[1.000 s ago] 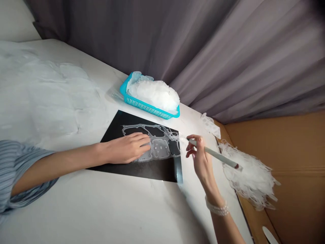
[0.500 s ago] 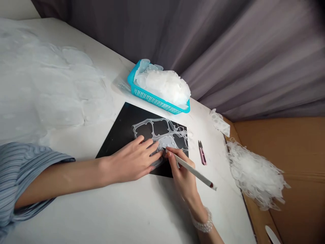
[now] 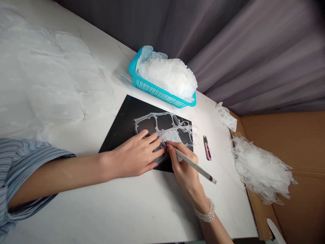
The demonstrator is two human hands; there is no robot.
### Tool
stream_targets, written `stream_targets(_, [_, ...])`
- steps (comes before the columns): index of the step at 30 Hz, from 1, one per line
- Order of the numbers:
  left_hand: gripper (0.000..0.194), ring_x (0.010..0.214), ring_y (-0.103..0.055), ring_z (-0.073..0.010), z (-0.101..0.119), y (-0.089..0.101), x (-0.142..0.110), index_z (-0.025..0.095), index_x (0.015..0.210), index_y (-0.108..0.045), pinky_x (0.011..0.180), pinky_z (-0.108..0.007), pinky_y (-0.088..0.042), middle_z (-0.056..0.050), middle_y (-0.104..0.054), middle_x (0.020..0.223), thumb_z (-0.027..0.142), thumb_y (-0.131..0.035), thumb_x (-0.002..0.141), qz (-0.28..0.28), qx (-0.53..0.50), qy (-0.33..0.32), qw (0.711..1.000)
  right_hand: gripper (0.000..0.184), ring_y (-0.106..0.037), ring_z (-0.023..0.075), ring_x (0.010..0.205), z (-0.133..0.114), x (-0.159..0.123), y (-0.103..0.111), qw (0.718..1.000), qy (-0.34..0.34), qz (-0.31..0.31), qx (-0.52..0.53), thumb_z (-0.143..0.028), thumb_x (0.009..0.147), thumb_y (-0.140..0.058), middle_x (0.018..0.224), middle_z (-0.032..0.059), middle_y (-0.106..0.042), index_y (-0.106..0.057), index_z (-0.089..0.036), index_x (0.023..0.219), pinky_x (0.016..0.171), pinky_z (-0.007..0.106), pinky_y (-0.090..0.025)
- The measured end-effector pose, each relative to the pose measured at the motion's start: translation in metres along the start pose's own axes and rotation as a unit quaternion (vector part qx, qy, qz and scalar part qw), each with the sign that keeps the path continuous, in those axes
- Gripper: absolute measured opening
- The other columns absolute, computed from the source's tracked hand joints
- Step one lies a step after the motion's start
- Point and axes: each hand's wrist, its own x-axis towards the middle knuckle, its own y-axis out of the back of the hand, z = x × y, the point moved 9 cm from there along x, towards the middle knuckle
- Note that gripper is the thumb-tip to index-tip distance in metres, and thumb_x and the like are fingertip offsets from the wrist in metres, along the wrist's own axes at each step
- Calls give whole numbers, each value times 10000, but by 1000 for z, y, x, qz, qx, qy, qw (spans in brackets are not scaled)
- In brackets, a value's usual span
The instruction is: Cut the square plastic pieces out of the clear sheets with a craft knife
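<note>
A translucent plastic sheet with cut-out openings lies on a black mat. My left hand rests flat over its lower left part, fingers spread, holding nothing. Pinched in my right hand is a slim white pen-like tool with a dark tip. The tip meets the sheet close to my left fingertips, beside a whitish panel still within the frame. My fingers partly hide the tip and the sheet's lower edge.
Behind the mat stands a blue basket heaped with translucent pieces. Pink thread snips lie to the right. Stringy plastic scraps pile at the table's right edge, by a cardboard box. Stacked translucent sheets cover the left side.
The camera view has shifted a little, so the basket and mat sit slightly higher and farther right. The tool tip has moved slightly toward the lower left edge of the whitish panel.
</note>
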Motion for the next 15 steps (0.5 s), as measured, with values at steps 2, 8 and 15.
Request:
stream_targets(2, [407, 1134, -537, -318, 0, 1, 0, 162, 1279, -582, 902, -453, -389, -153, -598, 1354, 410, -418, 1001, 5, 4, 0, 1000, 182, -670, 171, 808, -1, 0, 0, 1000, 7, -2, -5, -205, 992, -508, 934, 55, -729, -681, -187, 1043, 714, 309, -525])
stream_targets(8, [391, 1119, -552, -309, 0, 1, 0, 166, 1251, -597, 882, -440, -386, -148, -607, 1344, 412, -435, 995, 10, 10, -5, 1000, 179, -673, 172, 781, -4, -2, 0, 1000, 18, 6, -23, -189, 985, -511, 905, 53, -730, -684, -180, 1033, 693, 312, -532])
stream_targets(15, [367, 1131, -553, -311, 3, 1, 0, 155, 1216, -605, 876, -445, -385, -161, -623, 1311, 395, -448, 987, 4, 18, -17, 1000, 184, -683, 186, 794, -13, -3, -4, 997, 34, 18, -71, -154, 989, -484, 903, 73, -721, -665, -180, 1014, 703, 325, -550])
